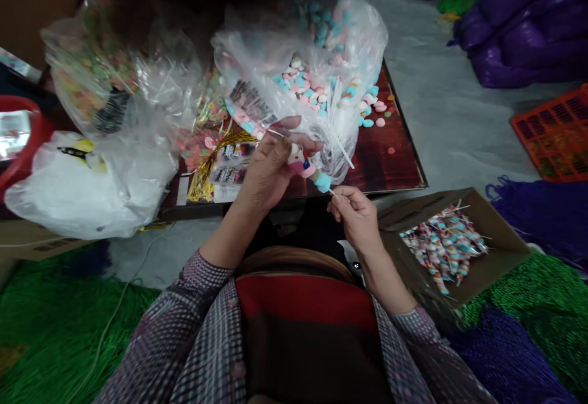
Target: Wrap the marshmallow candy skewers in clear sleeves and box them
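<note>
A candy skewer [323,182] with pastel pieces, pink, green and light blue, slants down to the right in front of the table edge. My left hand [271,162] is closed round its upper end, near a white and pink piece, and a thin stick shows by the fingers. The fingertips of my right hand [356,211] pinch the white stick just below the light blue piece. Behind my hands, an open plastic bag [367,30] holds pink, white and blue candies. White sticks [337,138] lie in a bundle on this bag.
On the dark red table [404,159] are a candy bag [78,73], a white bag [92,190], gold ties [201,183] and small packets [229,165]. A cardboard box [500,232] with wrapped skewers stands at right. An orange crate [555,134] and purple bundles lie beyond.
</note>
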A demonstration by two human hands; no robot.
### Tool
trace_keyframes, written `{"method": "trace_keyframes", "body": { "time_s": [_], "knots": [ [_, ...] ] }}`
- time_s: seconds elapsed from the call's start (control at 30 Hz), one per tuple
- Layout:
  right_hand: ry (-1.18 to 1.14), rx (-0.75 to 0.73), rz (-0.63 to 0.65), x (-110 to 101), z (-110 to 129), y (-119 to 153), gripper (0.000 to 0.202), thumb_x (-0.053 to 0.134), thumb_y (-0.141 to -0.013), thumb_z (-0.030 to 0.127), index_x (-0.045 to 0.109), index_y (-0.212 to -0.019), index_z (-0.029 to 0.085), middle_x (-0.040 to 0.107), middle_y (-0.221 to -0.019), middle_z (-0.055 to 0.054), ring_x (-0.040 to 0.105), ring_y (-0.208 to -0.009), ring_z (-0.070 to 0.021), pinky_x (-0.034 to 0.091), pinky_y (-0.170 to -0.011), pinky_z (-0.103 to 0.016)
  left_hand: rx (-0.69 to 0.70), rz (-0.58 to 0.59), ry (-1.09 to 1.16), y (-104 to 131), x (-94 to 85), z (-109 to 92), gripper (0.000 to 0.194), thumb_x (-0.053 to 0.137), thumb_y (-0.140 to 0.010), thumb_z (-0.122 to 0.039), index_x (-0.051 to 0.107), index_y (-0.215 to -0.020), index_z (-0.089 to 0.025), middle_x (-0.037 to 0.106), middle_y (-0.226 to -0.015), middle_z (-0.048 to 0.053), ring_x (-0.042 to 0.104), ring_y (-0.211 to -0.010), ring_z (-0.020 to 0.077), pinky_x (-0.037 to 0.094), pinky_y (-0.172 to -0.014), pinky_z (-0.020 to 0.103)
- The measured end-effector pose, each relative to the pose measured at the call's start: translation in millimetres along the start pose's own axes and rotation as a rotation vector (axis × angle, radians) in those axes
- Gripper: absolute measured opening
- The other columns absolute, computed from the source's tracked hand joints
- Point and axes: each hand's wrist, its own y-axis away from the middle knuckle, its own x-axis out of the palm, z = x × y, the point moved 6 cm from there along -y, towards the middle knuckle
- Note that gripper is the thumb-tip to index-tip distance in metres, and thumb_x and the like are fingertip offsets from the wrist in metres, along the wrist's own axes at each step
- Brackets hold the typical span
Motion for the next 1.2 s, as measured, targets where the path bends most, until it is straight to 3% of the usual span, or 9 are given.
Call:
{"method": "trace_keyframes", "body": {
  "time_s": [0.13, 0.33, 0.5, 0.63, 0.77, 0.97, 1.03, 1.13, 1.2],
  "knots": [
    [-0.048, 0.002, -0.015, 17, -5, 5, 0.033, 0.075, -0.086, 0.053, 0.068, -0.090, 0.021, 0.048, -0.050, 0.011, 0.040, -0.045, -0.0054, 0.032, -0.048, -0.020, 0.078, -0.046, -0.062, 0, 1.9, 11, 0.041, 0.080, -0.082, -0.057, 0.066, -0.102, -0.024, 0.070, -0.076, -0.003, 0.076, -0.090, 0.0166, 0.059, -0.086, 0.030],
    [-0.234, 0.102, 0.088, 45, -11, 6, 0.036, 0.072, -0.087, 0.057, 0.066, -0.088, 0.021, 0.038, -0.044, 0.013, 0.034, -0.041, -0.0053, 0.037, -0.051, -0.022, 0.051, 0.004, -0.055, 12, -1.2, 29, 0.040, 0.082, -0.080, -0.057, 0.067, -0.098, -0.024, 0.072, -0.076, 0.000, 0.076, -0.098, 0.0208, 0.060, -0.085, 0.034],
    [-0.185, 0.079, 0.116, 38, -6, 1, 0.037, 0.071, -0.088, 0.058, 0.069, -0.090, 0.021, 0.038, -0.044, 0.013, 0.033, -0.040, -0.0052, 0.037, -0.051, -0.022, 0.018, 0.056, -0.043, 4, -3.6, 5, 0.062, 0.082, -0.069, -0.071, 0.066, -0.108, -0.025, 0.077, -0.102, 0.006, 0.074, -0.105, 0.0246, 0.059, -0.084, 0.035],
    [-0.074, 0.066, 0.130, 39, -4, 1, 0.038, 0.071, -0.087, 0.058, 0.070, -0.090, 0.020, 0.042, -0.045, 0.012, 0.035, -0.041, -0.0054, 0.030, -0.048, -0.022, 0.018, -0.037, -0.085, -4, -1.5, 1, 0.048, 0.079, -0.078, -0.064, 0.065, -0.099, -0.022, 0.068, -0.070, -0.003, 0.075, -0.083, 0.0179, 0.058, -0.082, 0.033],
    [-0.078, 0.091, 0.127, 50, -1, 4, 0.038, 0.068, -0.089, 0.059, 0.069, -0.090, 0.021, 0.042, -0.045, 0.011, 0.036, -0.041, -0.0062, 0.029, -0.047, -0.022, 0.030, -0.027, -0.055, 2, 8.9, 18, 0.038, 0.079, -0.081, -0.056, 0.062, -0.082, -0.022, 0.054, -0.056, -0.007, 0.071, -0.071, 0.0141, 0.056, -0.073, 0.029],
    [-0.323, 0.201, 0.160, 67, 2, 1, 0.040, 0.075, -0.083, 0.060, 0.062, -0.079, 0.022, 0.036, -0.041, 0.014, 0.027, -0.037, -0.0047, 0.038, -0.048, -0.023, -0.155, -0.006, -0.143, 18, 2.4, 47, 0.046, 0.077, -0.078, -0.065, 0.058, -0.077, -0.023, 0.062, -0.064, 0.000, 0.072, -0.076, 0.0174, 0.038, -0.046, 0.022],
    [-0.372, 0.224, 0.181, 68, 3, 0, 0.041, 0.077, -0.081, 0.059, 0.061, -0.077, 0.022, 0.037, -0.041, 0.015, 0.026, -0.036, -0.0042, 0.040, -0.048, -0.022, -0.211, 0.046, -0.135, 20, 0.6, 47, 0.052, 0.082, -0.070, -0.068, 0.063, -0.087, -0.023, 0.072, -0.078, 0.003, 0.075, -0.088, 0.0211, 0.047, -0.053, 0.023],
    [-0.375, 0.227, 0.216, 67, 4, 0, 0.039, 0.076, -0.083, 0.058, 0.065, -0.084, 0.021, 0.036, -0.040, 0.015, 0.026, -0.036, -0.0040, 0.041, -0.049, -0.022, -0.123, 0.113, -0.056, 15, 0.0, 25, 0.075, 0.086, -0.061, -0.072, 0.066, -0.116, -0.026, 0.077, -0.111, 0.006, 0.073, -0.114, 0.0271, 0.060, -0.084, 0.034],
    [-0.338, 0.241, 0.254, 66, 1, 1, 0.038, 0.075, -0.084, 0.058, 0.066, -0.083, 0.021, 0.034, -0.040, 0.015, 0.025, -0.036, -0.0040, 0.041, -0.049, -0.022, -0.034, 0.084, -0.013, 7, -5.2, 6, 0.075, 0.077, -0.073, -0.074, 0.062, -0.131, -0.029, 0.075, -0.123, 0.005, 0.070, -0.123, 0.0276, 0.058, -0.099, 0.042]
  ]
}}
